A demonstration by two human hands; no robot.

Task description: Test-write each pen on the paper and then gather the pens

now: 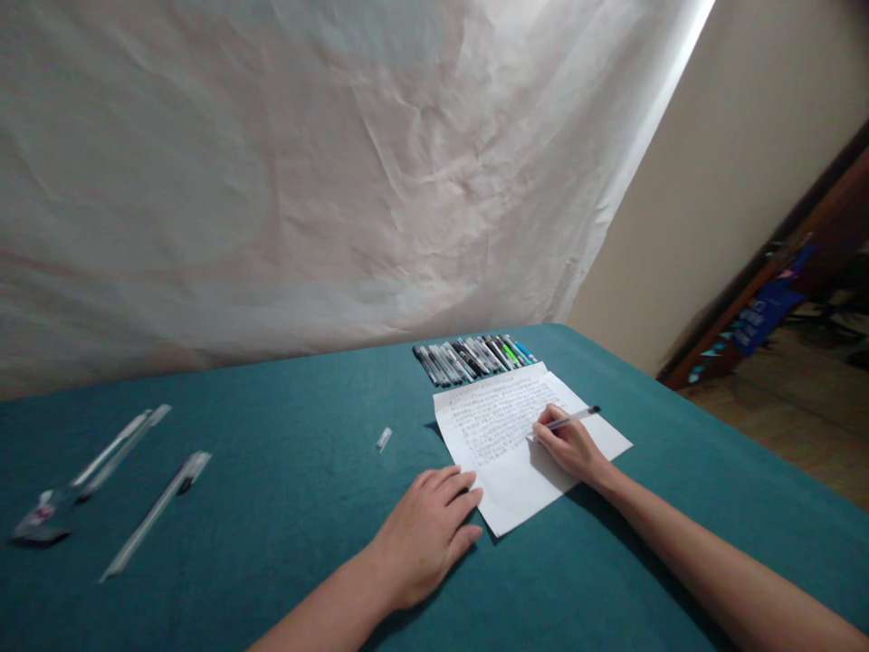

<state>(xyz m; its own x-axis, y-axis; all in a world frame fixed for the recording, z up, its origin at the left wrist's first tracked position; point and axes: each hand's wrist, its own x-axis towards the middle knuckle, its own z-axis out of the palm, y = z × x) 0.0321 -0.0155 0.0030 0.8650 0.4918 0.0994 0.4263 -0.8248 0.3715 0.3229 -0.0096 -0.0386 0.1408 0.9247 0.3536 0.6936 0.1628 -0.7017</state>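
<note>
A white sheet of paper point(506, 475) lies on the teal tablecloth point(285, 471), its upper half covered with handwriting. My right hand point(570, 445) rests on the sheet and is closed round a clear pen point(577, 417) with a dark cap end, its tip on the paper. My left hand point(424, 534) lies flat on the cloth, fingers stretched out, fingertips touching the sheet's lower left edge. It holds nothing.
A row of several pens point(472, 358) lies at the far edge behind the paper. A small clear pen cap point(384, 439) sits left of the sheet. Clear plastic pen wrappers point(156, 512) and a small packet point(37, 525) lie at the left. A white backdrop hangs behind.
</note>
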